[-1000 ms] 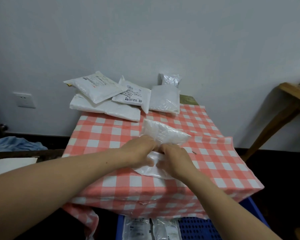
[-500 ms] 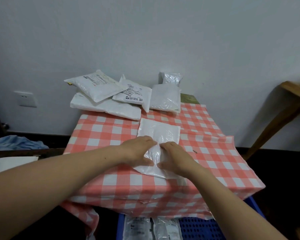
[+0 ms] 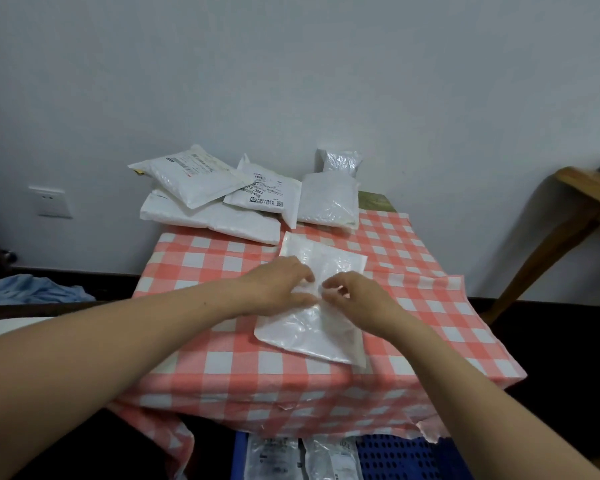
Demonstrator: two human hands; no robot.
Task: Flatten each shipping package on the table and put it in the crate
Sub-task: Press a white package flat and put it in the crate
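on the table (image 3: 430, 306), left hand (image 3: 278, 285) presses the package (image 3: 309, 337) flat-fingered, right hand (image 3: 357, 296) pinches it.

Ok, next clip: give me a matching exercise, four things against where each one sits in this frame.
Things:
1. nearest package
2. blue crate
3. socket
4. wooden bench

Places:
a. on the wall, far left
b. below the front overhang of the checked cloth
c. in the middle of the checked cloth
d. at the right edge of the view

Pairs: 1-c, 2-b, 3-a, 4-d
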